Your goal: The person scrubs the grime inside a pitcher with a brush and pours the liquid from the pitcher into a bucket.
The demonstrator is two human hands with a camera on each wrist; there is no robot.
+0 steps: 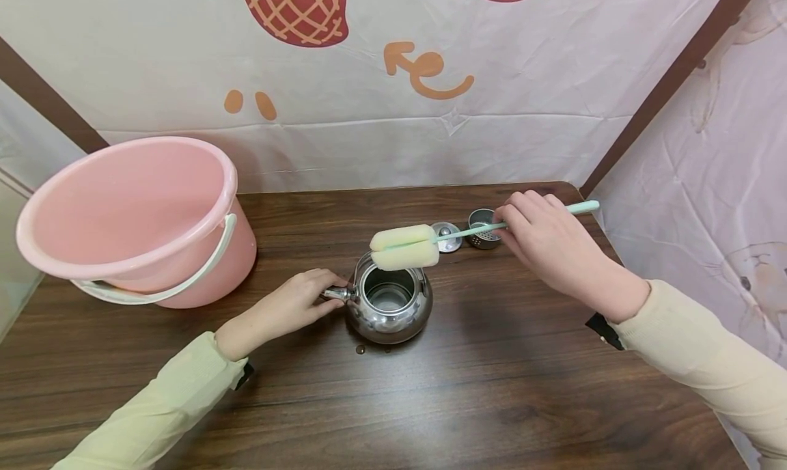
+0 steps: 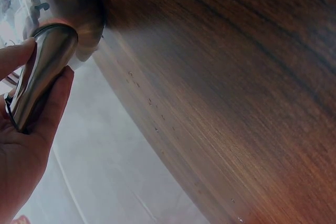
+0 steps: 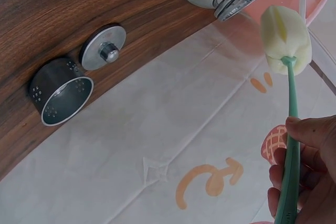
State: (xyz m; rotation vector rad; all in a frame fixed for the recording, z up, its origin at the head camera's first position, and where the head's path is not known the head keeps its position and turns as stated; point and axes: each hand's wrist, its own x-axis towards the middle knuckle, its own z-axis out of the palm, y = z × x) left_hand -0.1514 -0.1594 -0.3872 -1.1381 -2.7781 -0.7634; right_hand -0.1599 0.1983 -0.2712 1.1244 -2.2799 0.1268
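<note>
A shiny steel teapot (image 1: 393, 328) stands lidless on the wooden table, its round mouth facing up. My left hand (image 1: 301, 300) pinches its tapered spout (image 2: 48, 61) between thumb and fingers. In my right hand (image 1: 547, 243) is the mint-green handle of a sponge bottle brush (image 1: 407, 257), held between thumb and curled fingers. The brush's pale yellow sponge head hangs above the teapot's back rim, outside the mouth. Behind the teapot lie its small round lid (image 1: 447, 237) with a knob and a perforated steel strainer cup (image 3: 61, 93).
A large pink bucket (image 1: 240, 258) with a white handle stands at the table's left back. A printed cloth (image 1: 369, 149) hangs along the back edge, another at the right. Small water drops (image 1: 360, 350) dot the wood in front of the teapot.
</note>
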